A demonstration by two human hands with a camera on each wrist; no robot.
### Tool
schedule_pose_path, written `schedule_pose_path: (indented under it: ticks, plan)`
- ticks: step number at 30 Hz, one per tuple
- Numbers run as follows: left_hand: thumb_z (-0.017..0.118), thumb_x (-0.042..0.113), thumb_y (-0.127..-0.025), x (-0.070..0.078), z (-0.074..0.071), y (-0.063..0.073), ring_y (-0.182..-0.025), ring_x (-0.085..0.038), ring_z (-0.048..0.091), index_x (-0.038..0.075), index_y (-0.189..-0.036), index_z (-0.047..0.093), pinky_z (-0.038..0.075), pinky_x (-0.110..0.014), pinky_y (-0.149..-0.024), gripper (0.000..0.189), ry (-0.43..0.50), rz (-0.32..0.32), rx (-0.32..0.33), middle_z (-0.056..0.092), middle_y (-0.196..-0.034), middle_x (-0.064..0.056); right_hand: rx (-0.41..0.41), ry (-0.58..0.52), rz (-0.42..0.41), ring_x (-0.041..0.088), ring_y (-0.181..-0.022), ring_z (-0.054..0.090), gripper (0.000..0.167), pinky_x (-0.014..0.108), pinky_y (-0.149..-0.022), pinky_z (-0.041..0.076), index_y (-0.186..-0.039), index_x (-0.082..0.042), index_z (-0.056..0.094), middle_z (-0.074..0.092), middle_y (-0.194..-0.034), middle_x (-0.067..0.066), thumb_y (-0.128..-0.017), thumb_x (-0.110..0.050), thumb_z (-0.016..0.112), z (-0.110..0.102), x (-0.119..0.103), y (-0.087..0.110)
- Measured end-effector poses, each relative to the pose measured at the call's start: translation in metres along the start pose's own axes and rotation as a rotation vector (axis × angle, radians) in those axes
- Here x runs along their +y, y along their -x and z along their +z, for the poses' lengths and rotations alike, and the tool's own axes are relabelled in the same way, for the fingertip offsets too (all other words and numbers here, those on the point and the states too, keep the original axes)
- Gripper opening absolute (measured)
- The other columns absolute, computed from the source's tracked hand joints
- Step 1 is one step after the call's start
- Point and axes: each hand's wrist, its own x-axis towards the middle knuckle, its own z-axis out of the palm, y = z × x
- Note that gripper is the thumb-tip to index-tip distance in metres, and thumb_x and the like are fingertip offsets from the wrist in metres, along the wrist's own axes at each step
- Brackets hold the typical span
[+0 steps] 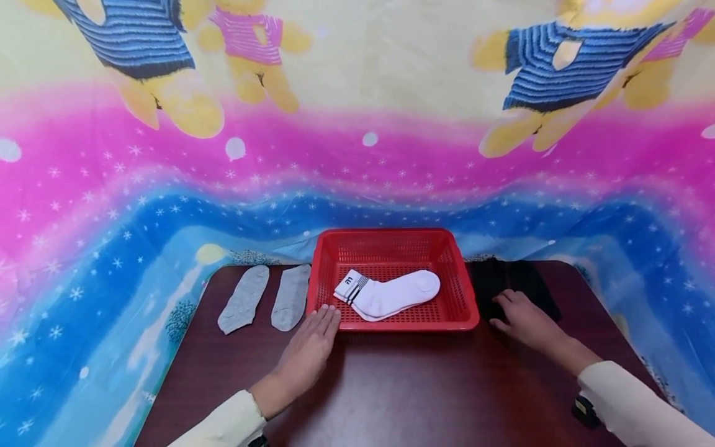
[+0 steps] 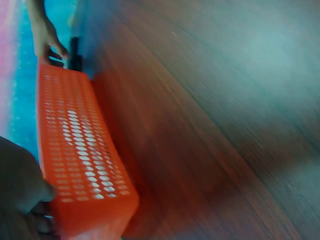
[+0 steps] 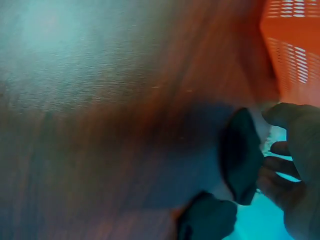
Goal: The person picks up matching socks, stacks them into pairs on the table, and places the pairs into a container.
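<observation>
I have the left hand (image 1: 306,352) at the near left corner of the red basket (image 1: 391,325), its fingers mostly straight and lying on the rim. I think this contact serves to steady the basket, so it does not slide on the table (image 1: 413,385). The right hand (image 1: 527,323) is at the black socks (image 1: 487,280), to the right of the basket. Its fingers are loosely bent and the thumb stands apart from them, so I judge it grips nothing; whether the fingertips touch the fabric, I cannot tell. Inside the basket, the white socks (image 1: 399,295) lie one over the other, cuffs toward the left, probably to stay as a pair. The grey socks (image 1: 244,300) lie flat and separate at the left. The basket stands between grey and black, I suppose because both hands can reach it there.
</observation>
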Motion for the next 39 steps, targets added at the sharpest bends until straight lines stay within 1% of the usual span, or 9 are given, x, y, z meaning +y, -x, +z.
schedule_pose_path:
  ticks: [5,9,13,18,24,29,31,34,39]
  plan:
    - [0.073,0.004,-0.089,-0.005,0.009,0.000,-0.143,-0.029,0.050,0.001,-0.146,0.053,0.041,-0.043,-0.118,0.060,-0.027,0.028,0.047,0.056,-0.150,-0.015,0.011,0.048,-0.068,0.028,-0.098,0.060,0.038,0.044,-0.079,0.059,-0.116,0.002,0.066,0.061,-0.109,0.013,-0.085,-0.016,0.080,0.023,0.002,0.004]
    - [0.071,0.002,-0.090,-0.005,0.013,-0.002,-0.141,-0.030,0.052,0.000,-0.144,0.055,0.041,-0.043,-0.118,0.057,-0.027,0.030,0.080,0.058,-0.148,-0.016,0.041,0.095,-0.123,0.023,-0.091,0.056,0.028,0.038,-0.072,0.058,-0.111,-0.001,0.068,0.061,-0.102,0.008,-0.085,-0.007,0.078,0.032,0.001,0.005]
    - [0.071,0.001,-0.090,-0.004,0.014,-0.003,-0.141,-0.030,0.053,0.000,-0.144,0.055,0.041,-0.043,-0.118,0.056,-0.059,0.038,0.094,0.058,-0.147,-0.017,0.044,0.162,-0.165,0.025,-0.092,0.057,0.024,0.039,-0.074,0.059,-0.110,0.000,0.068,0.063,-0.103,0.011,-0.087,-0.003,0.075,0.034,0.000,0.006]
    - [0.069,0.001,-0.092,-0.005,0.013,-0.002,-0.141,-0.030,0.053,0.000,-0.144,0.055,0.042,-0.042,-0.117,0.054,-0.084,0.048,0.085,0.057,-0.148,-0.017,0.016,0.236,-0.183,0.030,-0.095,0.059,0.030,0.041,-0.075,0.060,-0.112,0.001,0.067,0.063,-0.106,0.017,-0.084,0.006,0.076,0.037,-0.002,0.004]
    - [0.071,0.003,-0.091,-0.005,0.012,-0.003,-0.142,-0.030,0.051,0.000,-0.145,0.054,0.041,-0.043,-0.117,0.057,-0.074,0.046,0.044,0.056,-0.150,-0.017,0.028,0.167,-0.155,0.023,-0.089,0.051,0.024,0.036,-0.069,0.056,-0.109,-0.002,0.065,0.057,-0.099,0.010,-0.087,0.006,0.073,0.040,-0.003,0.005]
    - [0.074,0.007,-0.089,-0.005,0.011,-0.003,-0.142,-0.031,0.051,0.000,-0.145,0.054,0.041,-0.043,-0.118,0.060,-0.067,0.051,0.030,0.056,-0.150,-0.017,0.036,0.084,-0.090,0.019,-0.086,0.050,0.013,0.034,-0.066,0.054,-0.103,-0.006,0.066,0.055,-0.094,0.005,-0.091,0.000,0.070,0.037,-0.010,0.009]
    - [0.075,0.009,-0.089,-0.005,0.011,-0.003,-0.143,-0.030,0.050,0.000,-0.146,0.053,0.041,-0.043,-0.118,0.061,-0.068,0.051,0.023,0.055,-0.150,-0.017,0.046,0.054,-0.075,0.017,-0.084,0.049,0.012,0.033,-0.065,0.052,-0.099,-0.008,0.067,0.054,-0.092,0.002,-0.090,-0.001,0.070,0.035,-0.015,0.013]
    - [0.076,0.009,-0.089,-0.005,0.011,-0.004,-0.143,-0.030,0.050,0.000,-0.146,0.053,0.041,-0.043,-0.118,0.062,-0.064,0.047,0.019,0.055,-0.150,-0.017,0.053,0.037,-0.076,0.015,-0.081,0.048,0.016,0.031,-0.065,0.048,-0.097,-0.007,0.068,0.053,-0.089,0.000,-0.085,-0.001,0.075,0.033,-0.027,0.021]
    - [0.075,0.008,-0.089,-0.004,0.010,-0.004,-0.142,-0.031,0.052,0.000,-0.145,0.054,0.042,-0.043,-0.117,0.060,-0.059,0.041,0.027,0.057,-0.149,-0.016,-0.036,0.007,-0.047,0.013,-0.080,0.050,0.024,0.029,-0.063,0.047,-0.102,-0.005,0.069,0.054,-0.089,-0.001,-0.080,-0.003,0.079,0.028,-0.051,0.033]
